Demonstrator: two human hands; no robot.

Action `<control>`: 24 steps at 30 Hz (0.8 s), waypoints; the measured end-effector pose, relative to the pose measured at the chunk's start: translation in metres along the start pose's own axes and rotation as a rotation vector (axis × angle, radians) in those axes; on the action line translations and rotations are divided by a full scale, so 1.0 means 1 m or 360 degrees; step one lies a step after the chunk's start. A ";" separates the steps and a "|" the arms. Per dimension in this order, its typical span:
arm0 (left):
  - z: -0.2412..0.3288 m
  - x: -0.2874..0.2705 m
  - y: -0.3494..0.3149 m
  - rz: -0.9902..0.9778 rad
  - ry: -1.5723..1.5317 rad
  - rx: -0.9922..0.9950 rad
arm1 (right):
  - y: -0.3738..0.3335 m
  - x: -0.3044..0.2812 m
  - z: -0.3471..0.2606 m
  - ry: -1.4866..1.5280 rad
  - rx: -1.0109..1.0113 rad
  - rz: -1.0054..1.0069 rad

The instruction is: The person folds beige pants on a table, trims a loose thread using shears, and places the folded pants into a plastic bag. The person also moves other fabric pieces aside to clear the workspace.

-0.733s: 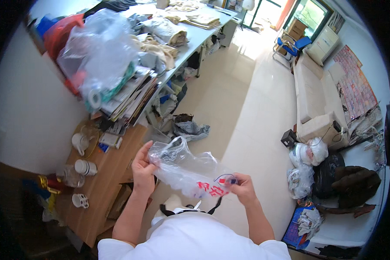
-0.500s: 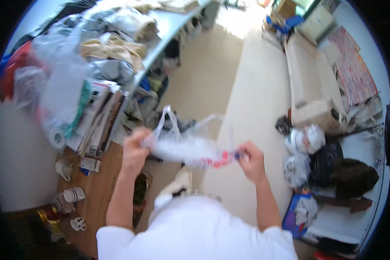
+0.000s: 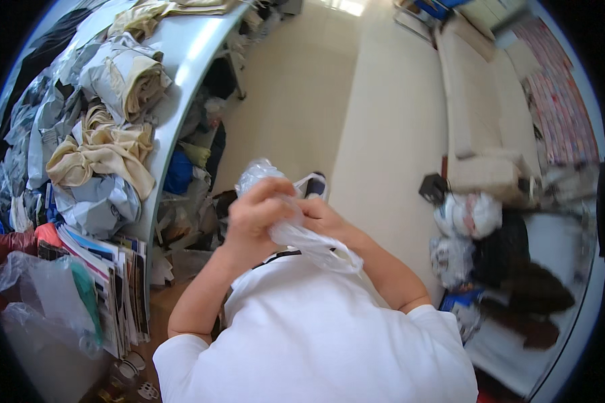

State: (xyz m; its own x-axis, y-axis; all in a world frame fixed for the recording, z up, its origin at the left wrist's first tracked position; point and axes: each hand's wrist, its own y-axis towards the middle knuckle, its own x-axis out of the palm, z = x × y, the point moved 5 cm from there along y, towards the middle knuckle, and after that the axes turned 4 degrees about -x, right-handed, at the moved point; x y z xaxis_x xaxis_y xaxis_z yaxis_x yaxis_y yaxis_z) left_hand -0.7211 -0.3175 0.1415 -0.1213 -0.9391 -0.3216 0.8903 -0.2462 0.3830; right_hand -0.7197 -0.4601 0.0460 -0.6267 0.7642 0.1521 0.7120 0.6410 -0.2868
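Note:
In front of my chest, both hands grip a thin whitish plastic bag [image 3: 309, 238] that is bunched up. My left hand [image 3: 259, 218] is closed round its gathered middle, and a crumpled end sticks out beyond the fingers. Close beside it, my right hand [image 3: 319, 216] pinches the bag; its fingertips are partly hidden behind the plastic. The looped handles hang toward my shirt and over my right wrist.
A long table [image 3: 195, 40] at left carries beige cloth [image 3: 104, 158], grey plastic wrapping and a row of magazines [image 3: 124, 289]. Mixed items crowd the space under it. At right stand a beige sofa [image 3: 474, 87], filled plastic bags [image 3: 470, 215] and dark cloth [image 3: 517, 282].
The bag was stretched wide between my separated hands; now the hands are together and it is bunched between them. My view has shifted toward the left table.

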 end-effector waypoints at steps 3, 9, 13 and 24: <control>-0.060 0.021 0.060 -0.0148 0.0012 -0.0145 | 0.083 -0.066 0.026 -0.0608 -0.0406 -0.0049; -0.097 -0.002 0.201 0.0043 0.0118 -0.0311 | 0.207 -0.194 -0.077 -0.0638 -0.0292 -0.0182; -0.116 -0.046 0.269 0.0124 0.0136 -0.0354 | 0.307 -0.221 -0.147 -0.1030 -0.0574 0.0312; -0.226 -0.263 0.351 0.0875 0.1948 -0.0939 | 0.633 -0.358 -0.311 -0.1321 -0.1264 0.0630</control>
State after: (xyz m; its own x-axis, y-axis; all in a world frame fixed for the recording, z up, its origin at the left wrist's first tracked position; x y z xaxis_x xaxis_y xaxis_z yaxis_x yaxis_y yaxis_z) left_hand -0.2776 -0.1027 0.1653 0.4574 -0.0206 -0.8890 0.7835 0.4822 0.3919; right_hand 0.0543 -0.3058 0.1040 -0.1269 0.8253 -0.5503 0.7134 0.4613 0.5274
